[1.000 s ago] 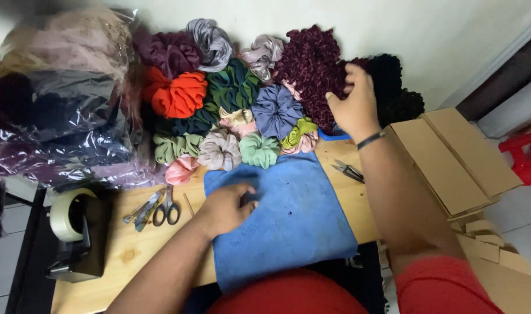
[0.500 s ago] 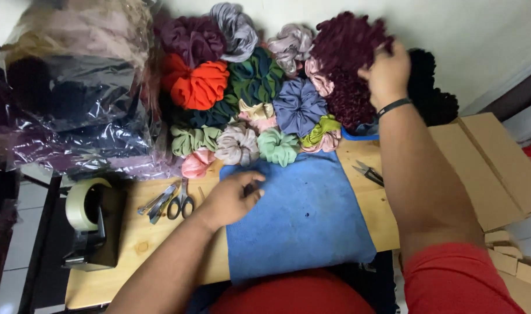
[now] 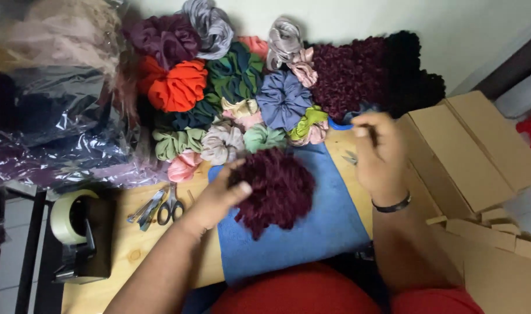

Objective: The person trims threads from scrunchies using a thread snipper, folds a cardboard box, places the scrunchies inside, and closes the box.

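Note:
A fluffy maroon scrunchie (image 3: 277, 191) lies on a blue cloth (image 3: 326, 235) spread over the wooden table (image 3: 132, 256). My left hand (image 3: 214, 200) grips its left edge with thumb and fingers. My right hand (image 3: 380, 156) hovers to the right of it, a dark band on the wrist, fingers pinched together; whether anything small sits between them is unclear. Behind the cloth is a heap of scrunchies: orange (image 3: 178, 86), blue-grey (image 3: 283, 102), green (image 3: 235, 72), and a maroon fuzzy pile (image 3: 350, 72).
A tape dispenser (image 3: 76, 232) stands at the left table edge, with scissors (image 3: 168, 206) beside it. Clear plastic bags of fabric (image 3: 45, 122) fill the far left. Flat cardboard boxes (image 3: 480, 151) are stacked on the right. A small metal tool (image 3: 351, 157) lies near my right hand.
My right hand came back from the maroon pile at the rear. A maroon scrunchie now lies on the blue cloth, and my left hand has taken hold of it.

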